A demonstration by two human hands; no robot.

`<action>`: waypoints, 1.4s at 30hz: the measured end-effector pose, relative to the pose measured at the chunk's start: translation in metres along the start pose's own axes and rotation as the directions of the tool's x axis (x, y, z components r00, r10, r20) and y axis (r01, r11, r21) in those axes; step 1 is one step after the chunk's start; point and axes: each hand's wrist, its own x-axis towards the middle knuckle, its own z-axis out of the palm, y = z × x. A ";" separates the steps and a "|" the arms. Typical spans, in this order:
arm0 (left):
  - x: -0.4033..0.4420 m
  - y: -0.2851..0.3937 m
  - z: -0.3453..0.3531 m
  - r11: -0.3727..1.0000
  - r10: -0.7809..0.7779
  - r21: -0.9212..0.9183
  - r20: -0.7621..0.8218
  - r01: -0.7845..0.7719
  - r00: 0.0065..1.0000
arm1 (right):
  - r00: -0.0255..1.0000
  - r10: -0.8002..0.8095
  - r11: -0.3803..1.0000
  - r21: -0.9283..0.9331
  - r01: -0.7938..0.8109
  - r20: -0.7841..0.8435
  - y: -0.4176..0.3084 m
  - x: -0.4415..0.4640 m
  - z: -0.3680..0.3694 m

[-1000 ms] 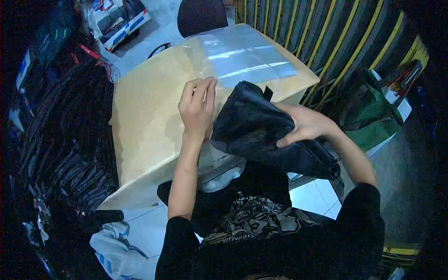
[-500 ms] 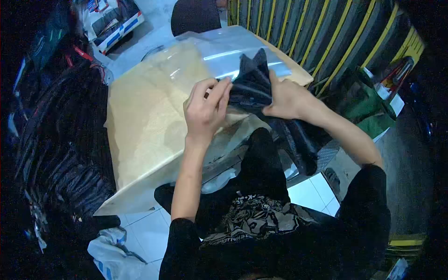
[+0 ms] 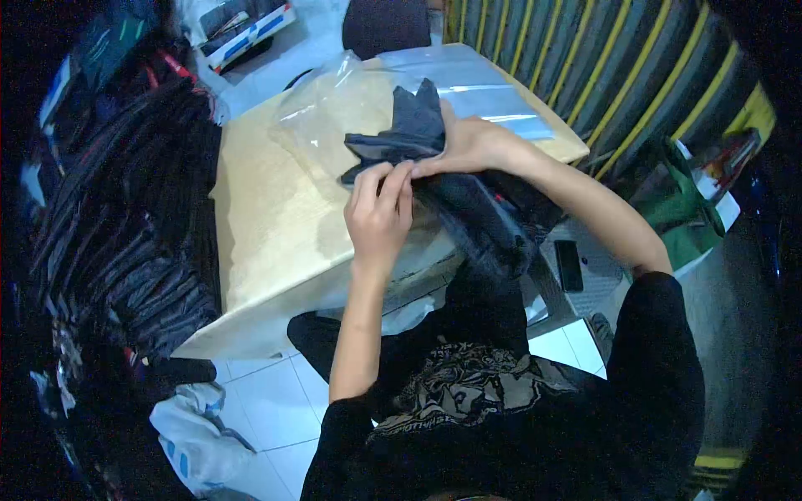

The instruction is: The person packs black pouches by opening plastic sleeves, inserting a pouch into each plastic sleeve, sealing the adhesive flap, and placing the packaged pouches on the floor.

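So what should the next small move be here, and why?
Probably the left hand should draw the splayed corners together, while the right hand steadies the dark item. The right hand grips it near that end, the left fingertips appear to be at its edge, and the corners stick out unevenly above the table.

This is looking like a workshop: a black stack [image 3: 125,238] is flanking a table [image 3: 259,209], plastic [image 3: 493,96] is lying on it.

A tan table [image 3: 267,225] carries clear plastic: one crumpled sheet [image 3: 322,96] at eleven o'clock, flat sheets [image 3: 493,88] at one o'clock.
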 end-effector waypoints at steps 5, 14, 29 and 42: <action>-0.018 -0.011 -0.022 0.989 -0.125 0.091 0.043 0.120 0.991 | 0.915 -0.382 0.851 0.337 0.403 -0.131 0.029 0.029 0.008; -0.042 -0.018 -0.015 0.934 -0.237 0.329 0.274 0.141 0.932 | 0.925 -0.341 0.350 0.936 -0.043 0.170 0.075 0.039 0.014; -0.032 -0.022 -0.011 0.953 -0.117 0.302 0.413 -0.015 0.903 | 0.974 0.228 -0.439 0.890 0.121 -0.020 0.073 -0.105 0.179; 0.050 -0.023 0.079 0.947 0.171 0.177 0.428 -0.267 0.887 | 0.825 0.381 0.443 0.866 0.232 -0.416 0.037 -0.096 0.139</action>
